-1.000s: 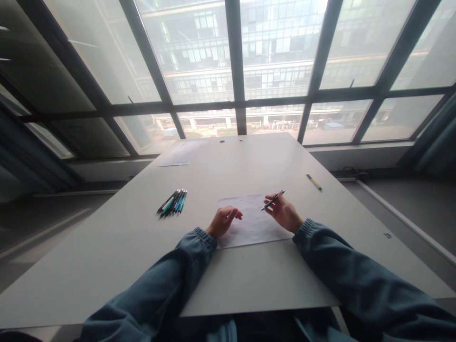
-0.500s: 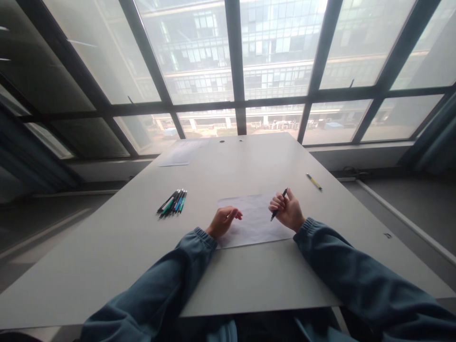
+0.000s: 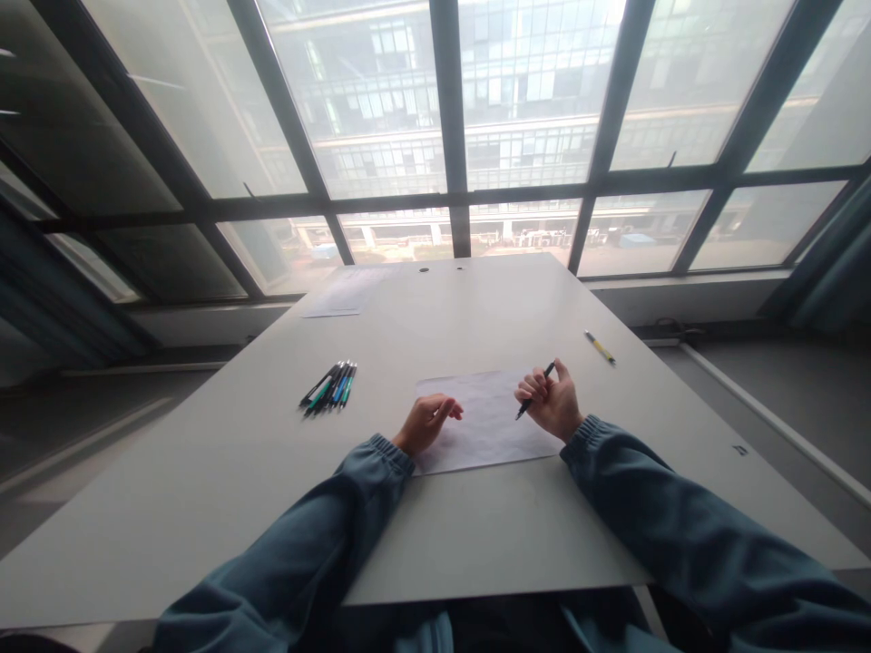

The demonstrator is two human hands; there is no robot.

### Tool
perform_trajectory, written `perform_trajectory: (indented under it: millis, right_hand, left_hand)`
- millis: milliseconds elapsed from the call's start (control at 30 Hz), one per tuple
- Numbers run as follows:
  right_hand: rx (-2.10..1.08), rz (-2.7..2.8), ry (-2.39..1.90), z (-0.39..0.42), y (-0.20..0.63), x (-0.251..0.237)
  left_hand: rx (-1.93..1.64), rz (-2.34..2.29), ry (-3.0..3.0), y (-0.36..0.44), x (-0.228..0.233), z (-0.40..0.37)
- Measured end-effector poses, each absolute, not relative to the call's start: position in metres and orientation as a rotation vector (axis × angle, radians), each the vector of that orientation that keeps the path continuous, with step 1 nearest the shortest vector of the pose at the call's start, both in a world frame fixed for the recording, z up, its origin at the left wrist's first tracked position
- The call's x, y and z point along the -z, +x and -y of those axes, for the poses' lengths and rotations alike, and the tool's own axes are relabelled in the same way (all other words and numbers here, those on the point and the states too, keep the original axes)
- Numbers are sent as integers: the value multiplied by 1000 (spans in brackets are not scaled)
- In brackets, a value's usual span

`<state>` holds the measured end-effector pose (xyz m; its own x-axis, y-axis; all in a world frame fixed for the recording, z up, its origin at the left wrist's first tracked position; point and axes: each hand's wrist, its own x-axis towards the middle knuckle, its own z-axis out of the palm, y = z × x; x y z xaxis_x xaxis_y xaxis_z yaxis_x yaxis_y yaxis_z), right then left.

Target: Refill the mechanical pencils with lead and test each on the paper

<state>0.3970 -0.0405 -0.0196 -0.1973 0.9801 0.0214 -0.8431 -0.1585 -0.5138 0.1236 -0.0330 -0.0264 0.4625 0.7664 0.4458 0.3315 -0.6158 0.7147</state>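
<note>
a slim black pen (image 3: 523,408) is grasped in the right hand (image 3: 554,404), with the fingers wrapped around its middle, the thumb raised near its upper end and its lower end slanted down over the white paper sheet (image 3: 483,431). whether the paper is touched by the tip cannot be told. nothing is seen to be held by the left hand (image 3: 427,423), which is laid at the left side of the sheet with its fingers loosely curled.

as far as can be judged, the pen has been taken up and the sheet has been set flat between the hands on the tabletop (image 3: 504,535). no clear writing can be made out on it, so how much has been done there, and how much is left, cannot be settled.

a bunch of pens (image 3: 329,388) is left unheld to the left, laid side by side and partly overlapped. a yellow pen (image 3: 600,348) is set apart from them, beyond the right hand near the right edge. another paper sheet (image 3: 340,295) is placed at the far left corner, well apart from both hands
</note>
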Motion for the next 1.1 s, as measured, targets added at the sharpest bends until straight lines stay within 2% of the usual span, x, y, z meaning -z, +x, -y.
perform_trajectory:
  millis: [200,600,833,1100]
  right_hand:
    - [-1628,573,-495,40,397,20]
    - [-1705,456,-456,34,396,27]
    - [-1688,545,-546,34,396,30]
    - [-1600,775,-728,39,389,28]
  left_hand:
    - [-1039,-919,2176,123,26,33]
    - [-1074,-1094,2448,122,28,26]
    - [-901,-1336,2594,118,32,23]
    - [-724,-1301,2611,115,47,16]
